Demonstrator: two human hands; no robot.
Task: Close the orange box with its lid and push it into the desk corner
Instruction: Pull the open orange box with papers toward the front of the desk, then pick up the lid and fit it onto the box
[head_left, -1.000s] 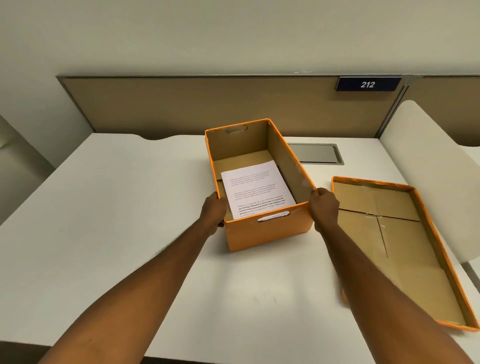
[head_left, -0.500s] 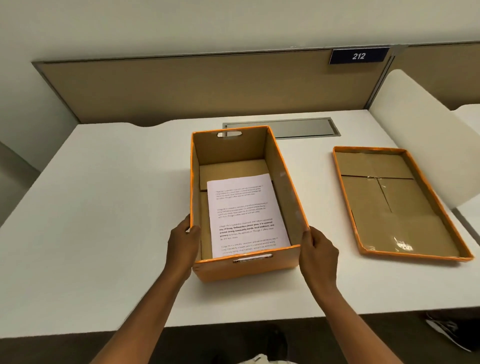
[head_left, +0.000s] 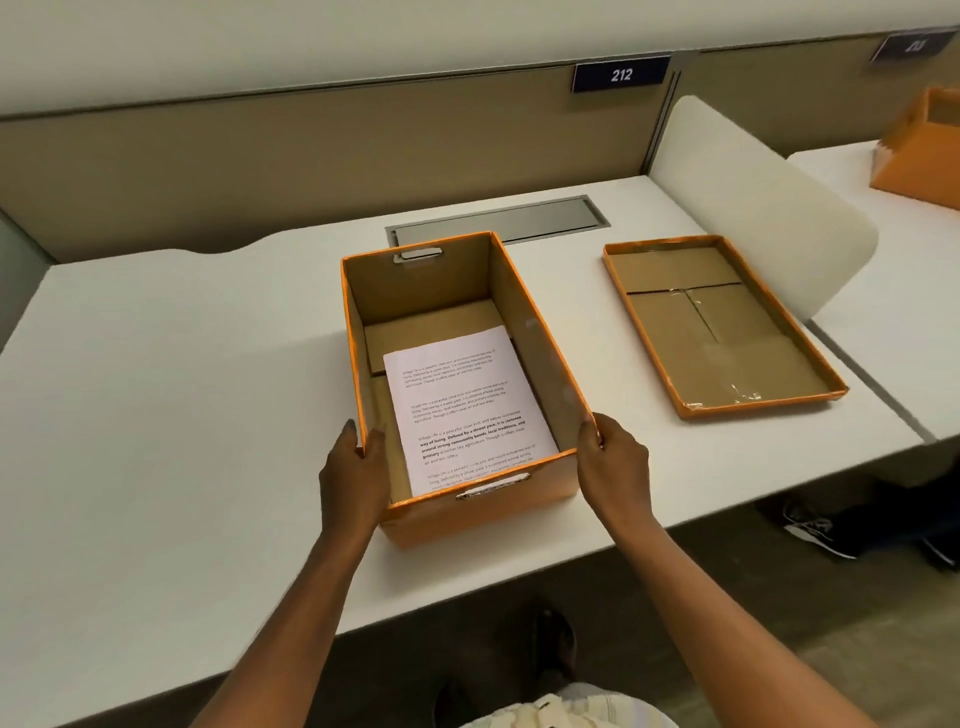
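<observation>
The orange box (head_left: 488, 512) stands open near the front edge of the white desk (head_left: 182, 415), with a printed sheet of paper (head_left: 467, 410) lying inside it. My left hand (head_left: 350, 480) grips the box's left wall near the front corner, fingers curled over the rim. On the opposite side, my right hand (head_left: 615, 467) presses against the right front corner. The orange lid (head_left: 719, 325) lies upside down on the desk to the right of the box, apart from it, its brown cardboard inside facing up.
A brown partition (head_left: 311, 156) with a "212" sign (head_left: 621, 74) runs along the desk's back. A metal cable hatch (head_left: 519, 221) sits behind the box. A white divider (head_left: 753, 208) borders the right side; another orange box (head_left: 919, 150) stands on the neighbouring desk. A shoe (head_left: 813, 530) shows below.
The box has come toward me, from the middle of the desk to its front edge, with both hands on its front corners. My view has shifted back and to the right.
</observation>
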